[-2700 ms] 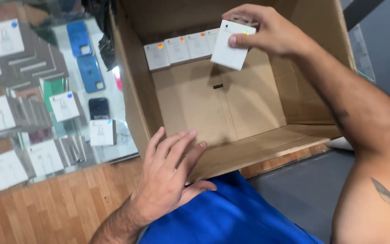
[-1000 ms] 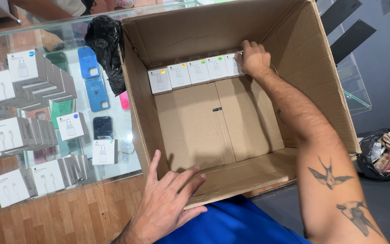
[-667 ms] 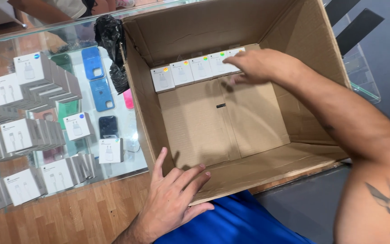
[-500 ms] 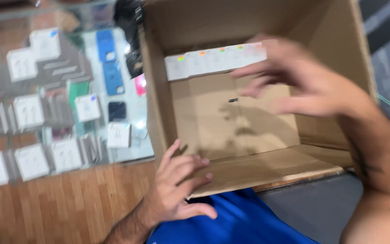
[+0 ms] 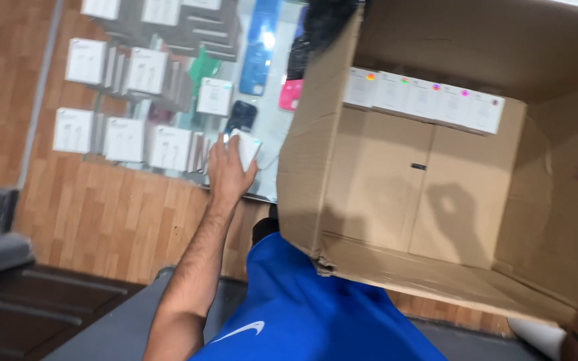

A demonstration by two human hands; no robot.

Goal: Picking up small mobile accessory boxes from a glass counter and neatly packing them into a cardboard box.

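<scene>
One white box (image 5: 244,148) in left hand (image 5: 227,175); seemingly five in carton (image 5: 316,134).

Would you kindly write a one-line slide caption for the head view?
Left hand grasps a small white box on the glass counter beside an open cardboard carton.

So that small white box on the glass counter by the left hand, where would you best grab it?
Probably by its two opposite narrow edges, coming from above. The small white box looks flat and thin against the glass counter, with its broad face up, so fingers can pinch across it. The left hand already closes on its near side; how firm the hold is cannot be told.
</scene>
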